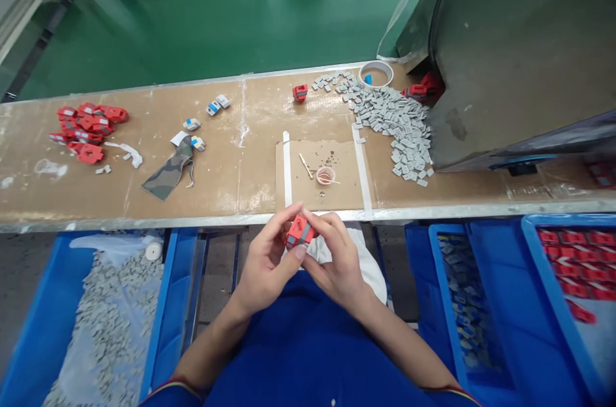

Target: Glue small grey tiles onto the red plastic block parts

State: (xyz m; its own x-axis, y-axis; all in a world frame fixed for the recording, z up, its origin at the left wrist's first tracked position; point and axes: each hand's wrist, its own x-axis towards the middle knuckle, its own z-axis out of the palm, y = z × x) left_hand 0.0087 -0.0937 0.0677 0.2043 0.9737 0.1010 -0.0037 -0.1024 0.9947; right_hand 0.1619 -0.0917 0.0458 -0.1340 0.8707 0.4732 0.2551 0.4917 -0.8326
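Note:
A small red part with grey bands [299,232] is held between both hands, just in front of the table's edge. My left hand [269,259] has its fingers and thumb closed round the part's left side. On the right side, my right hand [337,259] grips it with fingertips and thumb. Beyond the hands, a cardboard mat [312,198] taped to the table carries a small clear cup [326,176] with a thin stick in it and a white stick [305,165]. Another red part [299,93] stands farther back.
Grey tiles [385,115] are heaped at the right near a tape roll [376,74]. Red parts [86,128] and a camouflage cloth [168,173] lie left. Blue bins [166,311] flank me, one holding red parts [582,262]. A metal box [520,54] stands right.

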